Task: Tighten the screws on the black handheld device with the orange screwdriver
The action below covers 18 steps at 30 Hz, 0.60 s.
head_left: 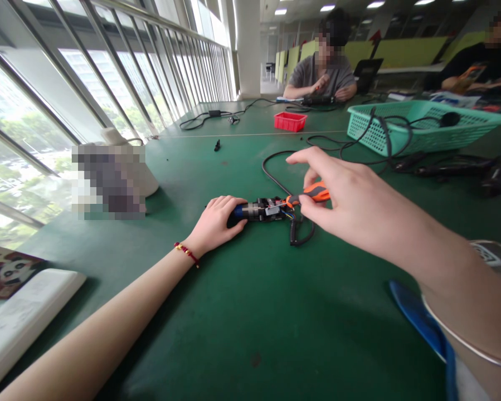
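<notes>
Head: right hand, forefinger extended

The table is green. A small red plastic basket sits on it. To the right of the red basket is a big mint-green basket with holes. Left of the red basket are a black power cord, a tiny black part and, nearer, a cream jug. In front of the red basket lies an opened-up motor tool.
</notes>
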Available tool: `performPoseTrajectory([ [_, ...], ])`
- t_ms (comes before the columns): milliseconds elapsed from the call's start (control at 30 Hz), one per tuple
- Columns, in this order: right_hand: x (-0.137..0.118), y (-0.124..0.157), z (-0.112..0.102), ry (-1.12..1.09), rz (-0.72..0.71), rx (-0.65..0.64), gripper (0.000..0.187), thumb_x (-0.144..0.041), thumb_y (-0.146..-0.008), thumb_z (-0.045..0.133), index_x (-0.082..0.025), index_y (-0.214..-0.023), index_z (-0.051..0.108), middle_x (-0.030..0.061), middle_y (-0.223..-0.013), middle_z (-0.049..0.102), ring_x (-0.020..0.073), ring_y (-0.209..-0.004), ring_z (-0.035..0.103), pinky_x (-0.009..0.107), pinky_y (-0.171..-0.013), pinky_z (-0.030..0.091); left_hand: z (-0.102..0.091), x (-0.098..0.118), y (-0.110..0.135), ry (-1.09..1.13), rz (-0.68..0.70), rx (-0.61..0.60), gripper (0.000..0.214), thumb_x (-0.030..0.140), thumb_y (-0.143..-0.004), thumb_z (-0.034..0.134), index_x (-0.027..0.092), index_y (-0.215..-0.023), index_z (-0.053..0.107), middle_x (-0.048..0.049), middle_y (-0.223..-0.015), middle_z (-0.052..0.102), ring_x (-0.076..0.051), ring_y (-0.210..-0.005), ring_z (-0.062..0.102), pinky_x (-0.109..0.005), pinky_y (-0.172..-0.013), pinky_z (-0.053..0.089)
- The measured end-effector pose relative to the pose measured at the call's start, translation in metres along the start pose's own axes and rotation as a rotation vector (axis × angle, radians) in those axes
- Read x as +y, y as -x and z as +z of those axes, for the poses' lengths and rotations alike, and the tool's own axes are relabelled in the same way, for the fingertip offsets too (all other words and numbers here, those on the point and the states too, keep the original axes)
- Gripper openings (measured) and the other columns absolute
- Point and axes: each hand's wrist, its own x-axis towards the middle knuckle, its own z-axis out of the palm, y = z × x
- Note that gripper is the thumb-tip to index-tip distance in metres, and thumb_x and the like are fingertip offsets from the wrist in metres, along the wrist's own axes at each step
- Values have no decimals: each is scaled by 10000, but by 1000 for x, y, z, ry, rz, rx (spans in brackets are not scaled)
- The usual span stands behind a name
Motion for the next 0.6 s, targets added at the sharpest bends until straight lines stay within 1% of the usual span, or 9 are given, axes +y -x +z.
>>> performPoseTrajectory([
  [67,-1,-1,0,-8,19,8,385,-216,-831,466,-204,-1216,459,48,-838,638,175,-700,603,271,-600,431,0,0,0,2,-5,-1,344,334,-822,476,202,-1139,494,-48,-1070,592,-219,-1014,522,-372,-946,363],
  [133,-2,-2,0,-33,8,-5,366,-202,-844,446,-212,-1209,463,46,-834,636,168,-691,601,264,-592,428,0,0,0,6,-9,-6,340,338,-825,467,208,-1138,494,-49,-1074,591,-222,-1018,523,-376,-947,364],
  [267,-2,-1,-1,-74,-50,-39,423,-160,-786,484,-222,-1204,465,66,-977,619,143,-683,591,238,-568,421,0,0,0,12,-12,-17,344,345,-825,458,208,-1139,493,-54,-1079,591,-229,-1022,524,-383,-947,363],
  [333,-1,-1,1,-73,-59,-29,440,-151,-749,510,-217,-1182,482,67,-1000,612,142,-697,587,237,-580,425,0,0,0,14,-12,-13,348,343,-821,465,209,-1141,493,-52,-1075,592,-229,-1020,525,-382,-947,363],
  [400,1,-2,3,-61,-34,10,416,-168,-733,537,-206,-1147,507,58,-957,617,144,-694,578,242,-590,422,0,0,0,12,-9,-6,346,338,-818,471,211,-1139,494,-48,-1069,594,-226,-1017,525,-378,-948,362],
  [467,3,-3,5,-52,13,47,365,-212,-760,541,-195,-1124,523,47,-880,622,141,-657,566,245,-576,409,0,0,0,6,-9,-6,341,339,-821,471,210,-1136,494,-48,-1068,594,-225,-1014,526,-374,-948,361],
  [533,4,-4,6,-57,39,54,320,-229,-806,504,-195,-1124,525,33,-819,622,129,-605,549,241,-546,386,0,0,0,1,-10,-9,341,343,-823,471,210,-1136,493,-49,-1070,593,-225,-1013,525,-374,-947,360],
  [600,2,-5,5,-75,37,43,322,-190,-817,477,-205,-1136,516,23,-810,624,117,-573,535,237,-528,372,0,-1,0,-3,-11,-10,341,344,-824,473,210,-1137,491,-49,-1073,592,-224,-1016,523,-373,-946,359],
])
